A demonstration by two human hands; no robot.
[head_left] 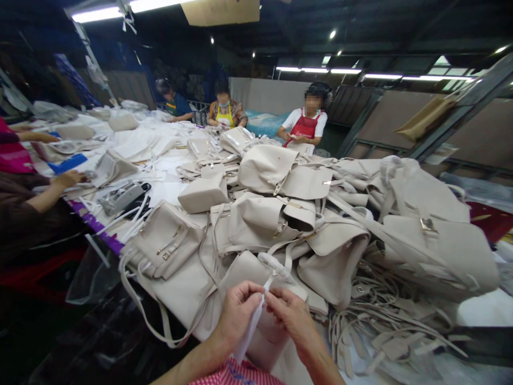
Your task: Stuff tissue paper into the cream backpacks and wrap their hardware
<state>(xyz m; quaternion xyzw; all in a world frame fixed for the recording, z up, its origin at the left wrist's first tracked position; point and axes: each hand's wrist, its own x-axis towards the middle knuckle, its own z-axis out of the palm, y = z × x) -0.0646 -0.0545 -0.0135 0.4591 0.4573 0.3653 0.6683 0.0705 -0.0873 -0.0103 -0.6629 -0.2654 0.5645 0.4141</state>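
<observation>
My left hand (pixel 239 310) and my right hand (pixel 292 314) meet at the front of the table, thumbs and fingertips pinched. Between them is a thin white strip (pixel 249 334), paper or soft sheet, whose loose end hangs toward my striped apron. It runs up to the pale handle (pixel 276 266) of a beige bag, which looks partly wrapped in white. That bag's smooth body (pixel 269 334) lies under and behind my hands. Another beige bag (pixel 164 240) with gold fittings rests to the left, its straps hanging over the table edge.
Beige backpacks (pixel 266 174) are heaped ahead, and a large one (pixel 436 235) stands at right. A tangle of loose straps (pixel 385 326) lies front right. A grey tool (pixel 127 199) with a black cord sits left. Co-workers sit around the table; one's hand (pixel 72 178) is at left.
</observation>
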